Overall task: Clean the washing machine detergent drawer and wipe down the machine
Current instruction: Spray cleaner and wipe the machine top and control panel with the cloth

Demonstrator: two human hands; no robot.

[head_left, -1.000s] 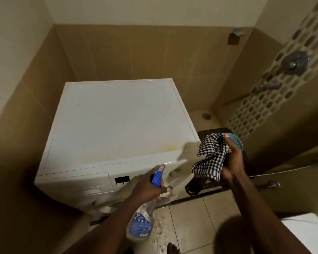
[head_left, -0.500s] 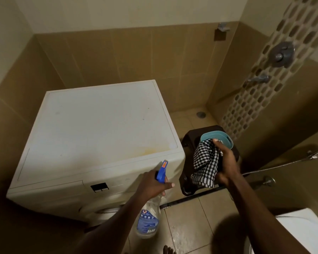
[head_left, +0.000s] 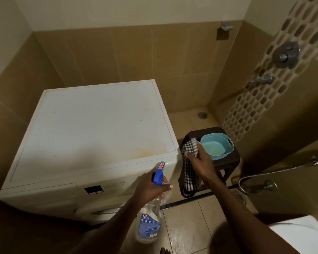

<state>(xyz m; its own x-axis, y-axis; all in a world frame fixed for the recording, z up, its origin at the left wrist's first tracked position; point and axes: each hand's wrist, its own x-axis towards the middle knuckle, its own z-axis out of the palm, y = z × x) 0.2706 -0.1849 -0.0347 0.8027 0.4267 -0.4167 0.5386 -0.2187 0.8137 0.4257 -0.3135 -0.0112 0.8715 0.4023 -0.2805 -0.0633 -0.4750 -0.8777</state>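
A white front-loading washing machine [head_left: 92, 132] stands in the left corner, with a yellowish stain near the front right of its top. Its closed detergent drawer [head_left: 44, 193] sits at the front left, beside a small dark display. My left hand [head_left: 151, 187] grips a clear spray bottle [head_left: 151, 222] with a blue trigger head, in front of the machine's right front corner. My right hand [head_left: 200, 164] holds a black-and-white checked cloth [head_left: 189, 167] that hangs down just right of the machine, next to the basin.
A light blue plastic basin [head_left: 226, 143] sits on a dark brown stool [head_left: 231, 162] right of the machine. Shower fittings [head_left: 285, 54] and a hose [head_left: 275, 171] line the right wall. A white toilet edge [head_left: 301, 233] shows at bottom right. The floor tiles look wet.
The view has swung right and up. My right hand with the cloth has moved off the basin toward the machine's right edge. The left hand still holds the bottle in about the same place.
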